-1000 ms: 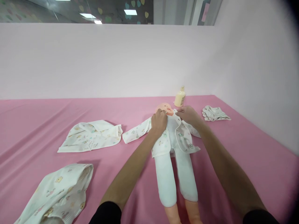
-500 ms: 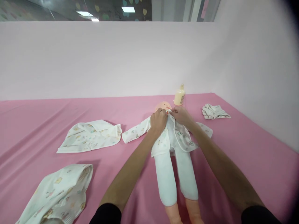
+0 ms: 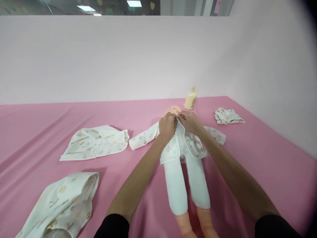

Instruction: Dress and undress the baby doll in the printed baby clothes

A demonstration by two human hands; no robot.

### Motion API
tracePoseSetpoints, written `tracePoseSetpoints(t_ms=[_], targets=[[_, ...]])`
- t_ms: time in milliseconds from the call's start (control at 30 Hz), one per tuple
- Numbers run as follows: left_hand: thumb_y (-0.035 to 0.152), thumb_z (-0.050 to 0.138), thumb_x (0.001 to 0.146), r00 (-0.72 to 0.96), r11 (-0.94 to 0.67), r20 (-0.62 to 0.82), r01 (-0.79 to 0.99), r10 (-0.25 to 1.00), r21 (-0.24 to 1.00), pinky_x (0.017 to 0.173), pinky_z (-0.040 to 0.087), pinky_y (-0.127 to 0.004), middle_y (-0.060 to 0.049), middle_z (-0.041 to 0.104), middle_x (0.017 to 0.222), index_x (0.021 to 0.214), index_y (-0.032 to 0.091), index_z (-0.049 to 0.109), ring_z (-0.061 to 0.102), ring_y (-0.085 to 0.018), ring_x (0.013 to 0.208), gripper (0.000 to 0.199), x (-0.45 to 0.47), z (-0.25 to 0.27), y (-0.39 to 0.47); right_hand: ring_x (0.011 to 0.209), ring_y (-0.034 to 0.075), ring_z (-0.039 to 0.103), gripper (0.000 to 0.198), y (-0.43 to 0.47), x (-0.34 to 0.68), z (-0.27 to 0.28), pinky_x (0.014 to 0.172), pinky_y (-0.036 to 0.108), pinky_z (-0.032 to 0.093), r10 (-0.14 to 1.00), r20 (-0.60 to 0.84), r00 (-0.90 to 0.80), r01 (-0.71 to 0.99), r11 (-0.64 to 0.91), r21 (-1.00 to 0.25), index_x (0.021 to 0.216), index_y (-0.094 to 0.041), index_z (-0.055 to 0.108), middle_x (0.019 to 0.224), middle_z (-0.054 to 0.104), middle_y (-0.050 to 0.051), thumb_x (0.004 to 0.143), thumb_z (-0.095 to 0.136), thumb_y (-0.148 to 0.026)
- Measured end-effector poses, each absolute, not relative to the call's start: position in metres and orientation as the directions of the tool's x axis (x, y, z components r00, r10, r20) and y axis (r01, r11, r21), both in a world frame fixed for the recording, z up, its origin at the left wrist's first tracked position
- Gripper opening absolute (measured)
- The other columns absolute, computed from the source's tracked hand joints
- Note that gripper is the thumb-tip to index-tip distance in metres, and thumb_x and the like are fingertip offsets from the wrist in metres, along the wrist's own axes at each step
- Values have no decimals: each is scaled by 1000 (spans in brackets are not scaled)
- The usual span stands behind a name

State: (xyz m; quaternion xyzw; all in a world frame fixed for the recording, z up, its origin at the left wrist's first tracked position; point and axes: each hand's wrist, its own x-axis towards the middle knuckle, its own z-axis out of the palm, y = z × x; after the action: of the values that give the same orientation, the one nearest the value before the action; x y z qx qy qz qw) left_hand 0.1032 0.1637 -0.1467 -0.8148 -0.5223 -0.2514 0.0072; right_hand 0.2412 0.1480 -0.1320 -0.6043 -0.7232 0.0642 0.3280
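Observation:
A baby doll (image 3: pixel 174 193) lies on its back on the pink cloth, its head (image 3: pixel 170 109) away from me and its feet toward me. It wears a white printed baby jacket (image 3: pixel 170 150) that hangs apart down the front over a white body and white legs. My left hand (image 3: pixel 167 126) is closed on the jacket's left front edge at the neck. Beside it, my right hand (image 3: pixel 190 122) pinches the right front edge at the collar. The two hands almost touch under the doll's chin. My fingers hide the fastening, if there is one.
Left of the doll lies a white printed garment (image 3: pixel 95 143), with another crumpled printed garment (image 3: pixel 66 201) nearer to me. A pale yellow pump bottle (image 3: pixel 190 100) stands behind the doll's head. A small folded cloth (image 3: pixel 228 116) lies at right on the pink cover (image 3: pixel 260 158). White walls (image 3: pixel 111 59) rise behind.
My right hand has shifted slightly left, bringing the jacket's right edge close to the left one at the neck. The whole view has tipped a little, so things sit slightly higher.

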Motion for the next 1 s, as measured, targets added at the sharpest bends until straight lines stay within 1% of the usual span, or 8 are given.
tracePoseSetpoints(t_ms=[100, 200, 433, 567, 733, 867, 933, 1000], targets=[[24, 36, 101, 329, -466, 432, 845, 840, 263, 72, 42, -30, -7, 66, 106, 101, 21, 66, 63, -20, 90, 31, 102, -148, 165, 72, 18, 55, 22, 145, 238, -131, 65, 28, 33, 895, 437, -93, 878, 281, -389, 81, -17, 66, 77, 67, 5, 92, 46, -18], [24, 37, 100, 332, -477, 443, 837, 833, 270, 71, 42, -30, -6, 66, 103, 98, 21, 67, 63, -20, 89, 31, 102, -148, 166, 78, 19, 59, 21, 146, 239, -132, 69, 28, 36, 888, 453, -77, 878, 276, -392, 88, -16, 68, 84, 70, 6, 91, 48, -17], [25, 38, 100, 326, -475, 432, 829, 841, 297, 73, 42, -30, -6, 66, 104, 94, 21, 67, 62, -20, 89, 30, 102, -148, 166, 89, 19, 65, 16, 151, 243, -135, 80, 29, 46, 913, 406, 28, 776, 236, -585, 97, -14, 71, 98, 73, 9, 88, 58, -18], [25, 38, 100, 321, -471, 440, 834, 839, 288, 71, 41, -30, -5, 66, 102, 91, 21, 66, 62, -19, 88, 30, 102, -149, 167, 90, 18, 68, 14, 149, 242, -132, 81, 29, 49, 928, 359, 104, 682, 196, -704, 95, -16, 70, 96, 75, 8, 89, 57, -20], [25, 39, 100, 323, -478, 450, 830, 832, 289, 70, 40, -30, -5, 67, 103, 93, 21, 66, 62, -20, 88, 28, 101, -151, 168, 90, 18, 67, 12, 146, 239, -129, 80, 28, 48, 936, 339, 93, 648, 202, -734, 91, -15, 69, 97, 73, 8, 87, 60, -21], [24, 39, 99, 319, -473, 445, 830, 837, 296, 72, 41, -30, -5, 67, 103, 92, 21, 66, 62, -20, 90, 28, 102, -151, 169, 82, 18, 63, 23, 144, 241, -127, 77, 28, 46, 929, 362, 72, 657, 229, -718, 76, -16, 68, 82, 70, 6, 90, 54, -28], [25, 40, 99, 319, -479, 448, 822, 835, 308, 74, 41, -30, -5, 67, 104, 92, 21, 66, 62, -19, 92, 28, 101, -152, 170, 81, 18, 62, 25, 144, 244, -128, 75, 28, 46, 940, 325, 99, 580, 211, -787, 76, -16, 69, 81, 70, 5, 88, 55, -32], [25, 40, 100, 318, -492, 464, 808, 827, 323, 75, 41, -29, -4, 67, 103, 91, 21, 66, 62, -19, 93, 28, 101, -153, 172, 81, 17, 63, 20, 146, 246, -132, 73, 27, 47, 957, 258, 134, 443, 175, -879, 80, -16, 70, 84, 71, 4, 84, 61, -34]])
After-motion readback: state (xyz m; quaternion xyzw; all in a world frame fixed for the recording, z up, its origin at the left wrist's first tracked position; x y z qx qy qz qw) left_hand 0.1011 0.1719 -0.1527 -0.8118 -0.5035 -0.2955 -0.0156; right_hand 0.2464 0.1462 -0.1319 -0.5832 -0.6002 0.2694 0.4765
